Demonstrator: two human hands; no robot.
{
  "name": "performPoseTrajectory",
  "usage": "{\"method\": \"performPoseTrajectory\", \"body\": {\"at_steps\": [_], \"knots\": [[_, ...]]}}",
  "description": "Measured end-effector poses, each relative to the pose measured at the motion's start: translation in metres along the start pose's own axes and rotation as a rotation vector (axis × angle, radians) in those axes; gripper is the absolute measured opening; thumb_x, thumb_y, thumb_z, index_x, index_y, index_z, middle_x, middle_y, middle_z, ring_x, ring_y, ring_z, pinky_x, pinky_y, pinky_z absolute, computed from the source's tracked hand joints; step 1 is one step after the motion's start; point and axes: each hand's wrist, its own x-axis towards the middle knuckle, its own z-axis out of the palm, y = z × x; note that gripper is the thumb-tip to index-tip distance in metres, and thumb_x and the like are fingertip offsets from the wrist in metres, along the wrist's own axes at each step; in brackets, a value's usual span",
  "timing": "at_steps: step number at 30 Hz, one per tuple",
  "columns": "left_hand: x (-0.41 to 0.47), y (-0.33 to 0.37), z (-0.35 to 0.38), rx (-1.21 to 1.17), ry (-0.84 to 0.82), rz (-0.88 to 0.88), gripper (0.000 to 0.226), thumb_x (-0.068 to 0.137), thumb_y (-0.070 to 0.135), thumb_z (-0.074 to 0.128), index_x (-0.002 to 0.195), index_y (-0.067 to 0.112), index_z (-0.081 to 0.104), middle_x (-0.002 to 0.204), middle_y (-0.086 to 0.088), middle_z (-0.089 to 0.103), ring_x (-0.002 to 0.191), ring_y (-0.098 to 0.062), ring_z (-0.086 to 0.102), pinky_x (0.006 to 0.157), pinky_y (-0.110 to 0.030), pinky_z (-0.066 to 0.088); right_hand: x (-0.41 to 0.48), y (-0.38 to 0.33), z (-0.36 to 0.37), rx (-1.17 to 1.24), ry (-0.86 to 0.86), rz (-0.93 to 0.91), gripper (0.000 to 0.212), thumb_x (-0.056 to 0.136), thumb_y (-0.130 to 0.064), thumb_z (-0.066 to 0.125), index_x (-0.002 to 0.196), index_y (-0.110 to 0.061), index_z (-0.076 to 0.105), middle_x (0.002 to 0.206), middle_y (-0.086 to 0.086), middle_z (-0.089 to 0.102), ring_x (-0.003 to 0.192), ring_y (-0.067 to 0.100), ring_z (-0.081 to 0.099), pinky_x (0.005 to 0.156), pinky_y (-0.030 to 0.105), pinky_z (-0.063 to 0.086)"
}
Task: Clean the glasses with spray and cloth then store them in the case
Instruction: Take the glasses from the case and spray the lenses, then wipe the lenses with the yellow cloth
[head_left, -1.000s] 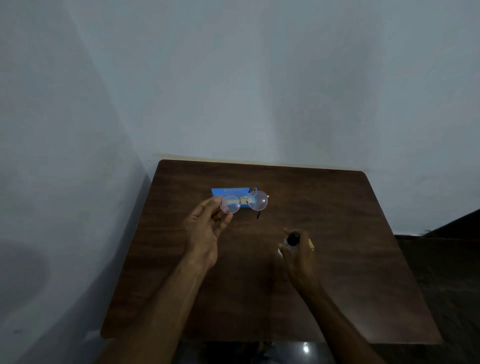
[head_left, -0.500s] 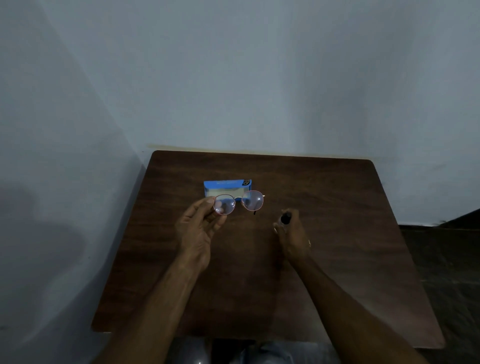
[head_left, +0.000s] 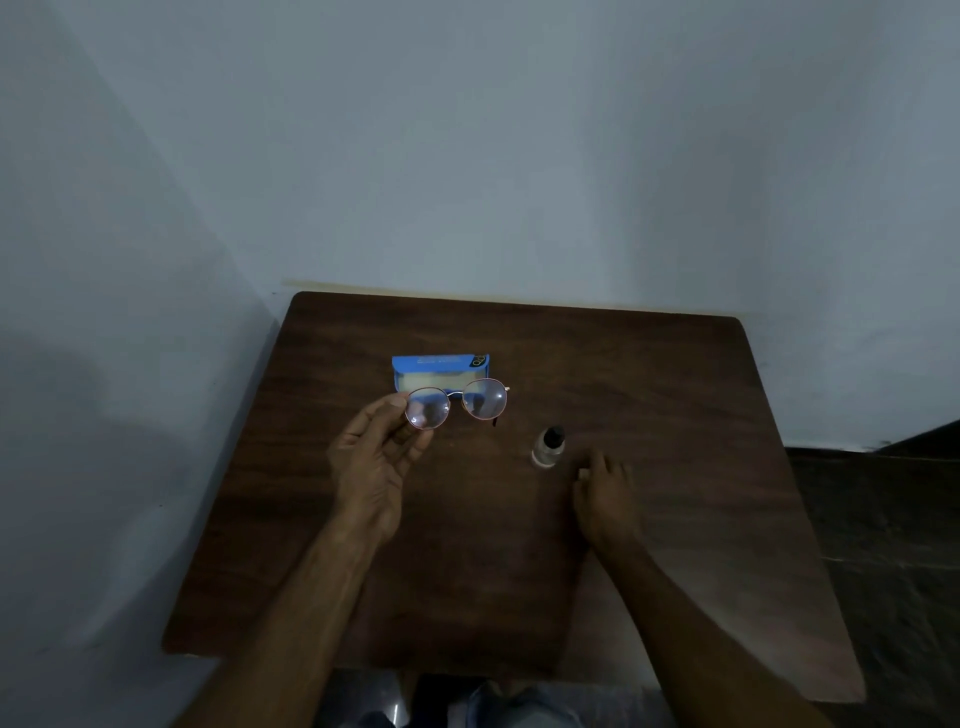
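Observation:
My left hand (head_left: 371, 467) holds the round, thin pink-rimmed glasses (head_left: 457, 402) by the left lens rim, lifted above the table. Behind them lies the blue glasses case (head_left: 441, 366), flat on the wood, with a pale strip that may be the cloth; I cannot tell. The small clear spray bottle (head_left: 548, 448) with a black cap stands upright on the table to the right of the glasses. My right hand (head_left: 605, 493) rests just right of and below the bottle, a little apart from it, fingers loosely curled and holding nothing.
The dark wooden table (head_left: 675, 415) stands in a corner, with pale walls on the left and far sides. A dark floor shows to the right. My knees are visible below the table's near edge.
My right hand carried the spray bottle forward, set it upright on the table and let go, then drew back. My left hand kept the glasses in about the same place.

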Motion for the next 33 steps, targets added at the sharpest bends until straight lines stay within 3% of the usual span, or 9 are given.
{"method": "performPoseTrajectory", "body": {"at_steps": [5,9,13,16,18,21,25,29,33], "knots": [[-0.003,-0.003,0.009,-0.003,-0.006,-0.007,0.014,0.098,0.008,0.070,0.110,0.008,0.077,0.104,-0.010,0.082,0.089,-0.018,0.081,0.068,-0.026,0.064,0.001,0.007,-0.009,-0.047,-0.055,-0.005,0.031,0.098,-0.015,0.055,0.127,-0.006,0.060,0.133,0.019,0.060,0.123,0.038,0.052,0.105,0.041,0.042],[-0.005,-0.004,0.018,-0.006,-0.015,-0.010,0.014,0.099,0.009,0.069,0.110,0.008,0.076,0.105,-0.013,0.081,0.087,-0.018,0.081,0.068,-0.025,0.064,-0.001,0.021,-0.008,0.050,-0.090,0.093,0.021,0.099,-0.022,0.059,0.108,-0.005,0.066,0.113,0.016,0.070,0.109,0.037,0.064,0.088,0.039,0.050],[-0.005,0.000,0.023,-0.020,-0.027,-0.006,0.013,0.099,0.009,0.069,0.110,0.006,0.076,0.102,-0.014,0.080,0.084,-0.017,0.080,0.066,-0.024,0.064,-0.014,0.019,-0.011,0.437,0.023,0.230,0.009,0.095,-0.013,0.070,0.092,-0.006,0.075,0.084,0.010,0.073,0.087,0.033,0.072,0.072,0.034,0.047],[-0.007,0.004,0.024,-0.039,-0.045,-0.009,0.011,0.100,0.008,0.067,0.101,0.010,0.078,0.092,-0.009,0.081,0.080,-0.015,0.080,0.066,-0.024,0.064,-0.033,-0.005,-0.027,0.888,0.101,0.287,0.004,0.092,0.001,0.072,0.091,-0.003,0.073,0.091,0.021,0.076,0.089,0.036,0.074,0.080,0.050,0.060],[-0.008,0.007,0.026,-0.048,-0.057,-0.010,0.014,0.101,0.007,0.066,0.096,0.012,0.079,0.088,-0.007,0.081,0.078,-0.014,0.080,0.065,-0.024,0.064,-0.047,-0.028,-0.045,1.132,0.125,0.303,0.006,0.091,0.001,0.075,0.095,-0.003,0.073,0.095,0.022,0.077,0.089,0.033,0.073,0.080,0.048,0.062],[-0.012,0.013,0.027,-0.046,-0.059,-0.005,0.016,0.099,0.003,0.067,0.093,0.012,0.079,0.088,-0.007,0.081,0.076,-0.015,0.080,0.064,-0.024,0.064,-0.064,-0.072,-0.083,1.238,0.209,0.155,0.010,0.090,-0.004,0.077,0.099,-0.006,0.073,0.098,0.017,0.078,0.091,0.028,0.074,0.080,0.042,0.062],[-0.021,0.019,0.031,-0.042,-0.073,0.021,0.011,0.096,0.002,0.071,0.095,0.009,0.079,0.094,-0.012,0.081,0.080,-0.020,0.080,0.066,-0.027,0.065,-0.074,-0.137,-0.133,1.118,0.336,-0.195,0.018,0.092,-0.007,0.075,0.105,-0.020,0.072,0.103,0.002,0.076,0.092,0.018,0.076,0.073,0.026,0.062],[-0.031,0.023,0.037,-0.015,-0.088,0.071,0.012,0.095,0.004,0.073,0.092,0.012,0.082,0.094,-0.011,0.083,0.084,-0.022,0.081,0.067,-0.027,0.065,-0.067,-0.185,-0.145,0.663,0.568,-0.519,0.026,0.087,0.004,0.074,0.105,-0.014,0.072,0.108,0.000,0.067,0.098,0.015,0.069,0.083,0.029,0.058],[-0.039,0.033,0.037,-0.015,-0.128,0.089,0.013,0.095,0.008,0.075,0.092,0.016,0.084,0.092,-0.008,0.083,0.080,-0.018,0.080,0.067,-0.026,0.064,-0.068,-0.209,-0.135,0.293,0.649,-0.583,0.019,0.086,0.001,0.074,0.103,-0.007,0.074,0.104,0.005,0.071,0.096,0.021,0.064,0.082,0.034,0.054]]}}
